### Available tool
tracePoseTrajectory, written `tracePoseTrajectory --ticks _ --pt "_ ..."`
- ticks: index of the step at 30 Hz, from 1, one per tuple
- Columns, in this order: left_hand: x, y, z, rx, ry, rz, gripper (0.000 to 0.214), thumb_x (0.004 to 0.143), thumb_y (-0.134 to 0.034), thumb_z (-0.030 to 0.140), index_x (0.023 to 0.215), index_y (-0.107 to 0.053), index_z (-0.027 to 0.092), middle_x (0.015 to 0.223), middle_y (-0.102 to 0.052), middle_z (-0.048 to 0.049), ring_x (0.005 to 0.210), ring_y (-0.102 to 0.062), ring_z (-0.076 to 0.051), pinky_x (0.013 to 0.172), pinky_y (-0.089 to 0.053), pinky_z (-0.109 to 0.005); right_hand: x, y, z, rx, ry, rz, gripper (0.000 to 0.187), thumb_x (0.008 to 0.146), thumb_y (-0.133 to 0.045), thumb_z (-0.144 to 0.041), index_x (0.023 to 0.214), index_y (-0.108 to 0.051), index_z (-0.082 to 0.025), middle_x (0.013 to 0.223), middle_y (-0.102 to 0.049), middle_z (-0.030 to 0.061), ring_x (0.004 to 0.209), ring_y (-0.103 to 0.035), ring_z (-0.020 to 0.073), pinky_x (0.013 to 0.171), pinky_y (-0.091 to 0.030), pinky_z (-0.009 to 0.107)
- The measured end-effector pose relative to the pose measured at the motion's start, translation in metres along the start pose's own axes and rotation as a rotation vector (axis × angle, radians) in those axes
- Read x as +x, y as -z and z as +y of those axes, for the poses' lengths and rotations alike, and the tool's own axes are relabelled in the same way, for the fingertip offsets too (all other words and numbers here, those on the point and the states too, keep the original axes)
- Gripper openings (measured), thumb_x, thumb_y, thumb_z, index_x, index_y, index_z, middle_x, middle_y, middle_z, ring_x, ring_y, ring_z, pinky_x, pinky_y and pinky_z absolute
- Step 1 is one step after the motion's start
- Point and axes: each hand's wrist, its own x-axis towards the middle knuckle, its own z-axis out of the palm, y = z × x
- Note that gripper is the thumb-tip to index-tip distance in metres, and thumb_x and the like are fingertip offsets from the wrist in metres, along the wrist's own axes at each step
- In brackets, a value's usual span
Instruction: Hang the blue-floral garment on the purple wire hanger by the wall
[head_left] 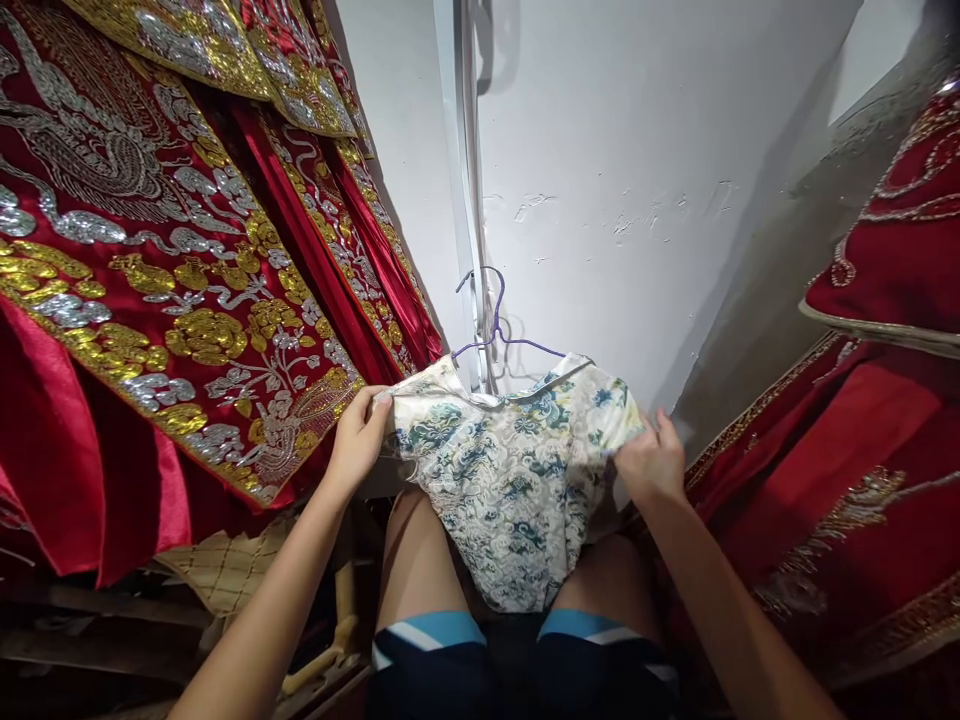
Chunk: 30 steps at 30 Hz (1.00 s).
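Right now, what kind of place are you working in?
Probably a costume or garment storeroom: red embroidered robes hang on both sides, and both hands hold a floral garment on a purple hanger against a bare white wall.

- One pale dress point(517, 480) with blue and green print
- One purple hanger point(499, 335)
- Two hands on it: left point(358, 440), right point(651, 460)
- Red embroidered robes: several at left point(172, 300), at least one at right point(885, 420)

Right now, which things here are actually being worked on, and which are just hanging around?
In hand:
- cream floral garment, gripped by left hand and right hand
- purple hanger inside it

Just there:
- red embroidered robes at left
- red robes at right
- white wall
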Motion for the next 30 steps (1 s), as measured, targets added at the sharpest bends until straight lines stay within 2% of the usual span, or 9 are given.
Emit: tracePoseTrajectory --ticks 1,4,8,13,17,21,25,28,30 --pt "-0.002 -0.001 -0.004 -0.064 0.035 0.013 0.034 0.09 -0.054 0.048 0.098 -0.063 0.017 0.085 -0.064 -0.0027 0.077 -0.058 -0.018 0.071 -0.046 -0.028 0.001 0.001 -0.001 0.06 -0.014 0.05 0.058 0.096 -0.035 -0.069 0.122 -0.065 -0.026 0.124 -0.068 0.0085 0.109 -0.066 0.0273 0.079 -0.055 0.037" --pt "-0.009 -0.009 -0.005 -0.202 0.082 0.059 0.03 0.089 -0.056 0.048 0.092 -0.059 0.019 0.068 -0.049 0.0031 0.059 -0.043 -0.013 0.057 -0.037 -0.024 0.006 0.0 -0.009 0.138 -0.043 0.078 0.045 0.086 -0.062 -0.057 0.118 -0.066 -0.026 0.127 -0.065 0.0064 0.11 -0.062 0.0237 0.083 -0.049 0.03" --pt "-0.013 -0.014 0.014 -0.331 0.062 0.156 0.028 0.085 -0.062 0.046 0.089 -0.058 0.019 0.07 -0.05 0.0032 0.059 -0.042 -0.012 0.056 -0.036 -0.022 0.019 -0.002 -0.02 0.153 0.044 0.152 0.034 0.074 -0.08 -0.046 0.093 -0.063 -0.023 0.094 -0.063 0.0012 0.084 -0.059 0.0165 0.073 -0.045 0.025" --pt "-0.002 -0.006 0.052 -0.476 0.161 0.183 0.027 0.074 -0.069 0.04 0.088 -0.061 0.018 0.069 -0.054 0.003 0.056 -0.045 -0.012 0.053 -0.035 -0.021 0.027 0.016 -0.035 0.317 0.048 0.252 0.045 0.063 -0.087 -0.044 0.092 -0.058 -0.025 0.066 -0.058 -0.0044 0.055 -0.054 0.0148 0.051 -0.04 0.024" --pt "0.014 0.003 0.076 -0.448 0.211 0.069 0.027 0.069 -0.07 0.037 0.087 -0.062 0.018 0.063 -0.052 0.0039 0.051 -0.042 -0.011 0.049 -0.029 -0.022 0.015 0.046 -0.064 0.287 -0.151 -0.045 0.04 0.073 -0.08 -0.048 0.102 -0.071 -0.022 0.087 -0.073 0.0077 0.068 -0.068 0.022 0.057 -0.048 0.03" --pt "0.021 0.008 0.086 -0.262 0.001 0.004 0.023 0.078 -0.069 0.037 0.088 -0.064 0.018 0.069 -0.056 0.0023 0.059 -0.046 -0.012 0.055 -0.032 -0.023 -0.003 0.06 -0.094 0.306 -0.257 -0.259 0.048 0.073 -0.076 -0.041 0.117 -0.073 -0.023 0.111 -0.075 0.0138 0.086 -0.074 0.0271 0.07 -0.052 0.036" --pt "0.009 -0.005 0.079 0.058 -0.215 -0.176 0.024 0.09 -0.061 0.041 0.086 -0.065 0.018 0.078 -0.062 -0.0002 0.069 -0.052 -0.015 0.063 -0.036 -0.026 -0.026 0.038 -0.1 0.391 -0.347 -0.492 0.053 0.07 -0.069 -0.035 0.121 -0.071 -0.019 0.096 -0.076 0.0107 0.072 -0.071 0.0232 0.062 -0.05 0.035" --pt "-0.012 -0.025 0.058 0.206 -0.356 -0.276 0.027 0.092 -0.059 0.042 0.079 -0.057 0.019 0.076 -0.058 -0.0006 0.073 -0.052 -0.017 0.068 -0.038 -0.029 -0.047 0.009 -0.092 0.522 -0.428 -0.566 0.05 0.061 -0.073 -0.024 0.11 -0.075 -0.019 0.065 -0.069 0.002 0.051 -0.06 0.018 0.053 -0.047 0.03" --pt "-0.026 -0.039 0.04 0.274 -0.448 -0.3 0.027 0.096 -0.053 0.038 0.077 -0.054 0.019 0.075 -0.056 -0.0014 0.074 -0.05 -0.019 0.071 -0.037 -0.032 -0.061 -0.008 -0.088 0.62 -0.484 -0.599 0.054 0.062 -0.076 -0.021 0.116 -0.073 -0.02 0.066 -0.068 0.0005 0.053 -0.06 0.018 0.058 -0.05 0.031"
